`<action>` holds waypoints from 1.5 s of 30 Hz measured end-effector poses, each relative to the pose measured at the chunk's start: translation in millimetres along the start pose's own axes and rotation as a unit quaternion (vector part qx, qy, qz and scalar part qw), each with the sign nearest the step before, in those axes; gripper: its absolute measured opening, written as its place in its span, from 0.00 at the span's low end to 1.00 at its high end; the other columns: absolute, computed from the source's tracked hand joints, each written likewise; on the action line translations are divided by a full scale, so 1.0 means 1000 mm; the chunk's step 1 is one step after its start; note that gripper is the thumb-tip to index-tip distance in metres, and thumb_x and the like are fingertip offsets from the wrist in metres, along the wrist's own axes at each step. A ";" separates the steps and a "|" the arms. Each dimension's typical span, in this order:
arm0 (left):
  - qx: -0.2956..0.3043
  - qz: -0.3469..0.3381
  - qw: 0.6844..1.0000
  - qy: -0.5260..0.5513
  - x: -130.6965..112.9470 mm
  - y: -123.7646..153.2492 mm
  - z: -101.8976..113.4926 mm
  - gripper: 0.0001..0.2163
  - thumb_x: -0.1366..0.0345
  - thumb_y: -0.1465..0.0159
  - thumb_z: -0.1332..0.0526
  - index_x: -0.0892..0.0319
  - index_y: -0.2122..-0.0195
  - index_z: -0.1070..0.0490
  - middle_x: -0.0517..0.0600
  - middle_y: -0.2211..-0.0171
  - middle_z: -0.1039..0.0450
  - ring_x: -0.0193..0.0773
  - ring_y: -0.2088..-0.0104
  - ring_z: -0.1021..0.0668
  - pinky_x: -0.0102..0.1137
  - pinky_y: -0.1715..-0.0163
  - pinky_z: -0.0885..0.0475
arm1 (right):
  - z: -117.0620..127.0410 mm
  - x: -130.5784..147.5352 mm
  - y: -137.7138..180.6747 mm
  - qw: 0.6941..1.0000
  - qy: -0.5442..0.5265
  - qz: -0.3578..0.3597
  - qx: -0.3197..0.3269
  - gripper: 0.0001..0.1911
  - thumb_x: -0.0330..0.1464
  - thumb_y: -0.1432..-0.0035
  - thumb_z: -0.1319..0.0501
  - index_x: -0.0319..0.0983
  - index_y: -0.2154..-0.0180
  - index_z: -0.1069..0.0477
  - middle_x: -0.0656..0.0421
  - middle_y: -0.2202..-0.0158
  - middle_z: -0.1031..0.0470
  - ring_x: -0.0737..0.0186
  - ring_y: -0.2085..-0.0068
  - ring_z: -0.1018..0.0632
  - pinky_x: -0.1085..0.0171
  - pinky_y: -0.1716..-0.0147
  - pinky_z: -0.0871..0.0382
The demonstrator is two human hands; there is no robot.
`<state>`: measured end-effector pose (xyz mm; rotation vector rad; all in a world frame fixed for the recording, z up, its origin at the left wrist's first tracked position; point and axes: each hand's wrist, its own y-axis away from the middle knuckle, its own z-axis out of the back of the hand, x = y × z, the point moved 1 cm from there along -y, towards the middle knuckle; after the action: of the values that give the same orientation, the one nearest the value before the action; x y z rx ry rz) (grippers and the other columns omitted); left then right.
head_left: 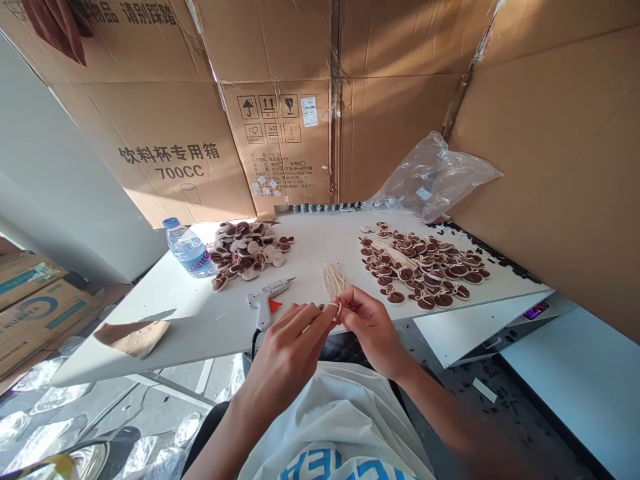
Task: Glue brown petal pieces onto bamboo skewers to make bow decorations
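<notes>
Several cardboard panels (400,47): standing behind the table, the left one printed 饮料杯专用箱 and 700CC, with 请别踩踏 higher up; the middle one has umbrella, arrow and glass symbols, small print (mostly too fine to read) and a white label.
Table (317,233): white, bearing the piles, bottle and glue gun.
Cartons (40,327): at far left, blue marks, lettering seemingly RUBBER.
Shirt (345,413): white, with big blue letters cut off by the lower edge.
Clear bag (435,173): crumpled against the panels at the back right, a small printed sticker on it.
Right pile (440,260): brown-and-white pieces, many with pale bows.
Left pile (245,247): similar pieces, heaped, brown or pale sides up.
Hands: together at the table's near edge; the right hand (373,327) pinches a pale cord, looped at the left hand's (295,337) fingertips (whether the left grips too, I cannot tell).
Bottle (183,240): blue cap, pink-lettered label, partly legible.
Glue gun (261,300): white, orange trigger, left of the strands.
Strands (334,277): pale, lying just beyond the fingers.
Pale cord (336,305): small loop between both hands.
</notes>
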<state>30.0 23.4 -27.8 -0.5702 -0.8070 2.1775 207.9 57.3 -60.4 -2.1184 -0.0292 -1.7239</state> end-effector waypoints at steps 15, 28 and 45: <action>-0.048 0.214 0.958 0.185 -0.007 -0.005 0.002 0.07 0.69 0.25 0.35 0.54 0.55 0.16 0.48 0.63 0.17 0.36 0.65 0.18 0.31 0.62 0.23 | 0.001 0.008 0.004 0.989 0.136 0.059 0.013 0.07 0.34 0.30 0.38 0.43 0.64 0.32 0.63 0.70 0.29 0.63 0.68 0.29 0.65 0.67 0.33; 0.006 0.249 0.944 0.215 0.004 -0.008 0.006 0.04 0.66 0.29 0.32 0.54 0.61 0.17 0.45 0.67 0.16 0.37 0.67 0.17 0.32 0.62 0.21 | 0.006 0.013 0.002 0.937 0.285 0.195 0.051 0.06 0.28 0.33 0.39 0.44 0.62 0.33 0.65 0.70 0.26 0.65 0.71 0.28 0.65 0.67 0.31; 0.056 0.345 0.836 0.422 0.004 -0.007 0.001 0.09 0.57 0.27 0.33 0.58 0.59 0.22 0.50 0.64 0.20 0.37 0.63 0.20 0.32 0.60 0.23 | -0.001 0.010 0.005 0.988 0.126 0.089 0.003 0.06 0.28 0.35 0.38 0.43 0.65 0.33 0.63 0.68 0.27 0.65 0.68 0.25 0.66 0.66 0.27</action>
<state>30.3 30.0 -23.1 -1.8040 0.0460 2.1707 210.4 50.0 -52.2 -1.8226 0.2181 -1.8632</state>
